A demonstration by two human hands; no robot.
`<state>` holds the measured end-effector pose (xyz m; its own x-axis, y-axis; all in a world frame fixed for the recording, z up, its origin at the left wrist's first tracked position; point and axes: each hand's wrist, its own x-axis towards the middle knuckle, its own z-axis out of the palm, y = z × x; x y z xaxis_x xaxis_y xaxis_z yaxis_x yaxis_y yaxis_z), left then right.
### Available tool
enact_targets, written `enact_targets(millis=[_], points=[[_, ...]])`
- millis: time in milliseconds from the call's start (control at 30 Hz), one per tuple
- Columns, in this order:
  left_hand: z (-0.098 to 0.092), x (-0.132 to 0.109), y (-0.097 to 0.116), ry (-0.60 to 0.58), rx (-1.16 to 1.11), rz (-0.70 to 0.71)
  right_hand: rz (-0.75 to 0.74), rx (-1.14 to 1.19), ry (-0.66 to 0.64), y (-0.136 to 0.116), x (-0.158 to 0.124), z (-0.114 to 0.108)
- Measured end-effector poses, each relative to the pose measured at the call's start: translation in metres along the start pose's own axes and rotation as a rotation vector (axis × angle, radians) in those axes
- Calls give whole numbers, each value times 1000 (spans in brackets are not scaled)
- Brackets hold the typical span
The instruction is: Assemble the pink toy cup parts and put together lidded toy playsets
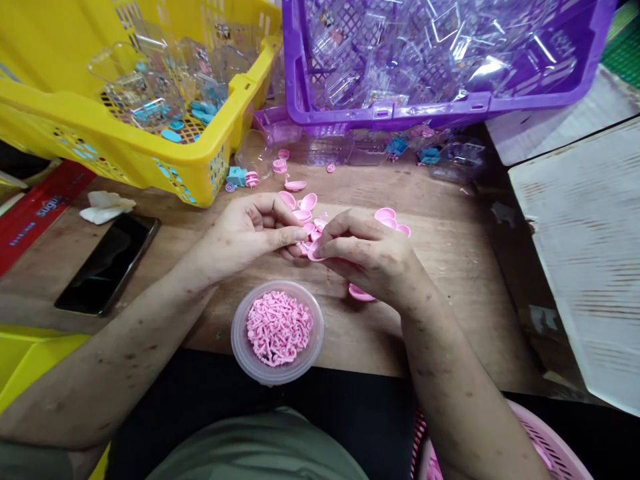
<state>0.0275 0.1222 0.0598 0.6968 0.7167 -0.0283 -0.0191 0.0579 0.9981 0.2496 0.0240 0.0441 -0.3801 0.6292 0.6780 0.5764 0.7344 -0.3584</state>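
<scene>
We see both hands meeting over the middle of a wooden table (450, 267). The left hand (247, 233) is curled, its thumb and forefinger pinched toward the right hand; something tiny may sit between those fingertips, but we cannot tell. The right hand (373, 257) is closed on a small pink disc (315, 253), gripping it at the fingertips just where the two hands touch. Another pink disc (361, 293) peeks out from beneath the right hand, lying on the table.

Just beyond the hands lies a loose pile of pink shells (305, 203), with a few more (389, 220) to the right of the right hand. Near us, right at the table edge, stands a clear round tub (240, 340) full of small pink pegs (277, 327).

To the left on the table lies a black phone (107, 263), and farther left a crumpled white tissue (105, 207). At the far left stands a yellow crate (125, 140) holding clear plastic cases and blue parts. At the far right of it stands a purple crate (390, 110) heaped with clear plastic cases. Between the crates and the hands a small blue toy piece (236, 177) sits among scattered pink bits. A pink basket (550, 443) shows at the near right corner, below the table edge.
</scene>
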Motion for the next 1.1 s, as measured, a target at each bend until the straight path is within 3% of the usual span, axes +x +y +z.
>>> enact_targets(millis=[333, 600, 767, 867, 1100], points=[[-6, 0, -1, -75, -21, 47, -14, 6, 0, 1, -5, 3], [-7, -1, -1, -117, 28, -34, -14, 13, -16, 1, -5, 8], [-7, -2, 5, 0, -53, 27, 21, 12, 13, 0, -1, 5], [-7, -3, 6, 2, -113, 26, 42, 25, 6, 0, -1, 1], [-1, -2, 6, 28, 38, 64, 29, 26, 23, 2, -2, 3]])
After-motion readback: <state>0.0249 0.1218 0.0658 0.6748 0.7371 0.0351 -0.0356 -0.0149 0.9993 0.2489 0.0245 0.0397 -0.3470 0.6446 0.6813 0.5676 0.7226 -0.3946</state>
